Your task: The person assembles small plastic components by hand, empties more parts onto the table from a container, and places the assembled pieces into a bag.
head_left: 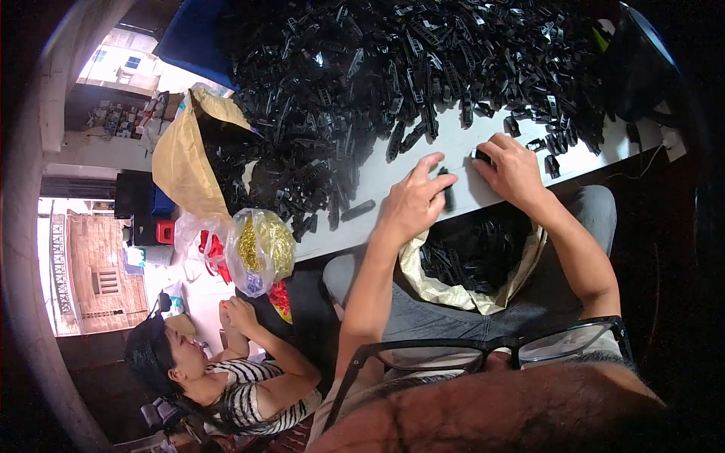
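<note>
My left hand (414, 202) is over the front edge of the white table (377, 175), its fingers apart. Close to its fingertips is a slim black plastic piece (448, 193), slightly blurred; no finger is closed round it. On the right, my right hand (516, 167) pinches a small black plastic part (481, 156) between thumb and fingers, just above the tabletop. Below both hands, an open cream woven sack (408, 260) sits between my legs, with many black plastic pieces (476, 257) inside.
A large heap of black plastic parts (362, 68) covers the table's far side. A tan sack (177, 162) stands at left, near a clear bag of yellow pieces (264, 245) and a bag with red pieces (215, 255). Another person (226, 362) in a striped top works at lower left.
</note>
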Demonstrator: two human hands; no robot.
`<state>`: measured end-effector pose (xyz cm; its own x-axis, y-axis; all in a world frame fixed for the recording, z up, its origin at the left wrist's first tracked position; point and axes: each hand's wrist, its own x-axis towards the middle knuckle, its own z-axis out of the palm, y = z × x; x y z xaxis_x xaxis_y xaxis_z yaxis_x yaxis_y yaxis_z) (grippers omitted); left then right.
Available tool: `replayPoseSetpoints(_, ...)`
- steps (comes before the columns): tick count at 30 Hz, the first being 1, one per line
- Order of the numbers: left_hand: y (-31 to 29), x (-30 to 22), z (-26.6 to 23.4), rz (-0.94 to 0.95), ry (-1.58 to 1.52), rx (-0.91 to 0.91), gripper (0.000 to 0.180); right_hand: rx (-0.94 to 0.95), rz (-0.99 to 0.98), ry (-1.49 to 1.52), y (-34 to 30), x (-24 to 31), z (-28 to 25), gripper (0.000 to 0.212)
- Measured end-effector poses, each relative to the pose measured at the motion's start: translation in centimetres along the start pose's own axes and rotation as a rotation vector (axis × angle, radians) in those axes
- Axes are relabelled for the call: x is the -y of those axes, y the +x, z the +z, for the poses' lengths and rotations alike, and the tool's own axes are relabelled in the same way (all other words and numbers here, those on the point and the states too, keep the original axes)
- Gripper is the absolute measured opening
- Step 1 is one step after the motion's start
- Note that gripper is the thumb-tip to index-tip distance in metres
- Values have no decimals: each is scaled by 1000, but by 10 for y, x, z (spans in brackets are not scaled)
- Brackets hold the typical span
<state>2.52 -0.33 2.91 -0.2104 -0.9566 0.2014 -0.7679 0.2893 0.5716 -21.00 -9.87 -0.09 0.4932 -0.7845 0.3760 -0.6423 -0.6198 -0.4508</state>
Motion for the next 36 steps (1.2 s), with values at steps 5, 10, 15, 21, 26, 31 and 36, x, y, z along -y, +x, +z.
replayPoseSetpoints(5, -4, 7, 0, -114, -57, 9, 28, 154, -131, 246, -9, 21, -7, 25)
replayPoseSetpoints(10, -3, 12, -3, -234, -197, 41, 29, 188, -169, 130, -5, 29, -20, 24)
replayPoseSetpoints(15, -1, 17, 2, -135, -188, 5, 26, 301, -181, 44, -5, 28, -14, 21)
replayPoseSetpoints(21, -3, 9, 8, -120, -169, 2, 25, 203, -226, 184, -4, 26, -1, 24)
replayPoseSetpoints(26, -5, 15, -15, -170, -240, 310, 35, -159, 179, -290, 9, -4, -18, 37)
replayPoseSetpoints(31, 15, 28, -6, -261, -180, -128, 42, -92, 170, -409, 14, -13, -11, 25)
replayPoseSetpoints(36, 29, 52, 6, -170, 311, -361, 33, -185, 32, -306, 12, -4, 6, 16)
